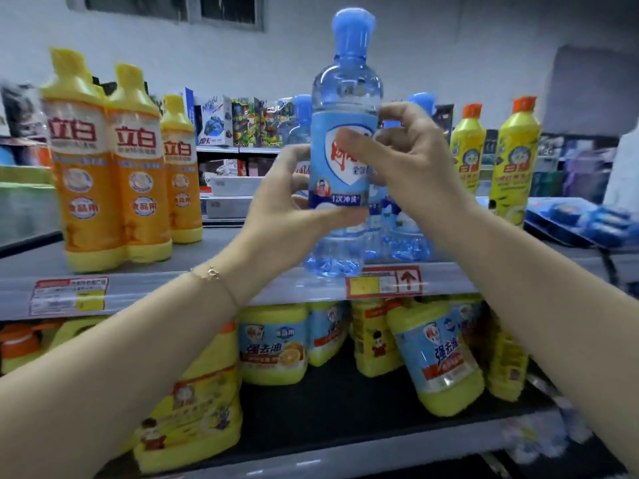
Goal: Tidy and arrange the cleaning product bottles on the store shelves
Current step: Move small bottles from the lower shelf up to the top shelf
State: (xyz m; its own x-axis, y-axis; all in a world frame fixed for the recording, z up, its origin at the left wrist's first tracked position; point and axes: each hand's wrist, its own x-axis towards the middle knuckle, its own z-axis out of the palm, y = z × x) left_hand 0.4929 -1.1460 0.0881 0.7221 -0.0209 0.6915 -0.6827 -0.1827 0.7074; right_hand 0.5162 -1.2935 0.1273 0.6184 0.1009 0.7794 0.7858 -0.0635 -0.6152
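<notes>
A clear blue plastic bottle with a blue cap is held upright at the front edge of the grey metal upper shelf. The left hand grips its lower label and the right hand pinches the label higher up. Three orange-and-yellow detergent bottles stand to the left, and two yellow bottles with orange caps stand to the right. More clear blue bottles stand just behind the hands. Squat yellow jugs crowd the shelf below.
</notes>
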